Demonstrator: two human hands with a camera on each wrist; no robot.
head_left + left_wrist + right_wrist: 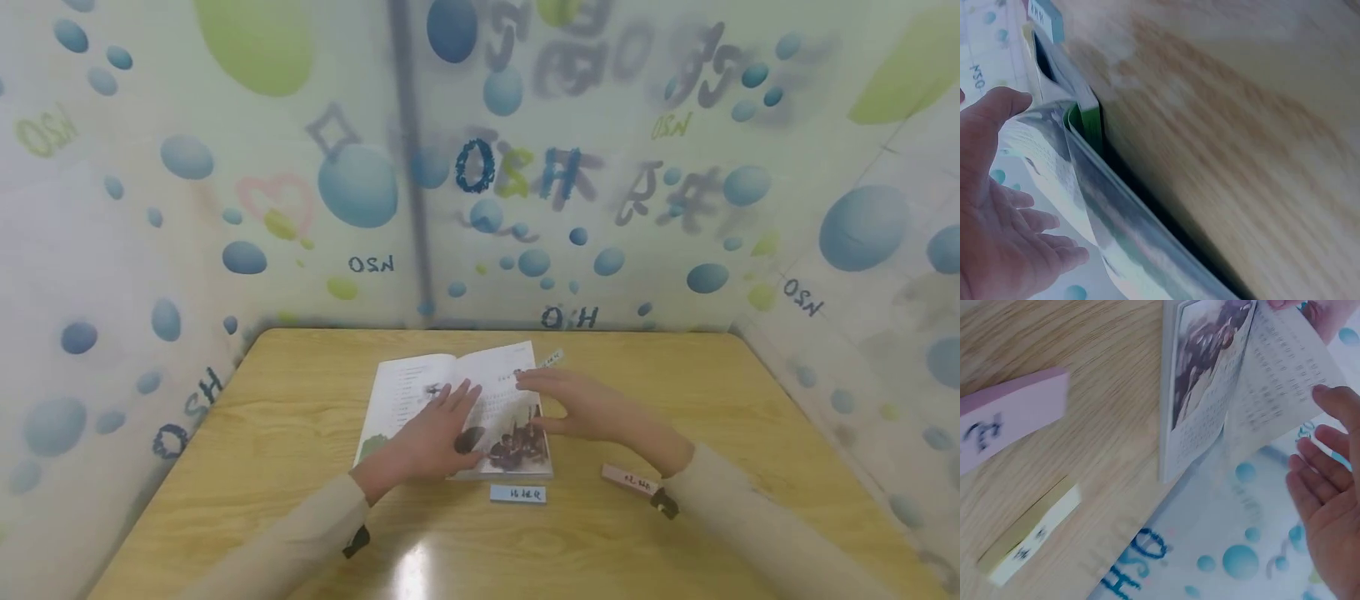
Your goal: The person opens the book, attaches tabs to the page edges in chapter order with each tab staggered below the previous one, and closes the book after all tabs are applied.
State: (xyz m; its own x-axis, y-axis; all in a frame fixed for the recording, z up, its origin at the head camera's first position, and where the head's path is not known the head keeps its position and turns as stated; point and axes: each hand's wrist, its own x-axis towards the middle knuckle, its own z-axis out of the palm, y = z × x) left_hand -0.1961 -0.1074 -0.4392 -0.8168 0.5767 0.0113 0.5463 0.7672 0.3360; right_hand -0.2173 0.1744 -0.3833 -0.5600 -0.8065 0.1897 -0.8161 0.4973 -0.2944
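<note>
A printed book (405,383) lies spread open on the wooden table, its right page bearing a dark picture. My left hand (427,433) reaches over the lower middle of the book, fingers extended; in the left wrist view its thumb lies close to a curved page (1047,137). At the book's right side is my right hand (585,407), fingers extended and the thumb apart from them. The right wrist view shows a leaf (1279,394) raised off the book, with the right thumb at its edge and the other fingers spread away from it.
A blue labelled block (517,494) lies just in front of the book. To its right is a pink block (626,479), near my right sleeve. A pale yellow-green block (552,358) sits past the book's far right corner. Patterned walls (637,283) enclose the wooden table (300,392).
</note>
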